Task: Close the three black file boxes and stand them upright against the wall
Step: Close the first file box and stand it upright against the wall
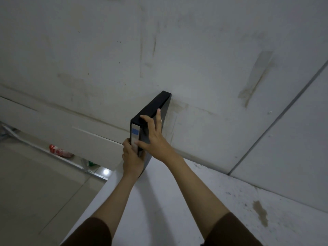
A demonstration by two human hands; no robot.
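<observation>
One black file box stands upright and closed on the white table, its far end touching the grey wall. Its near spine carries a grey label with a blue patch. My left hand grips the lower part of the spine from the left. My right hand lies spread over the box's top edge and right face, fingers pointing at the wall. No other file box is in view.
The table's left edge runs diagonally, with tiled floor below it. A red and white packet and a green item lie on the floor by a metal rail. A brown stain marks the tabletop at the right.
</observation>
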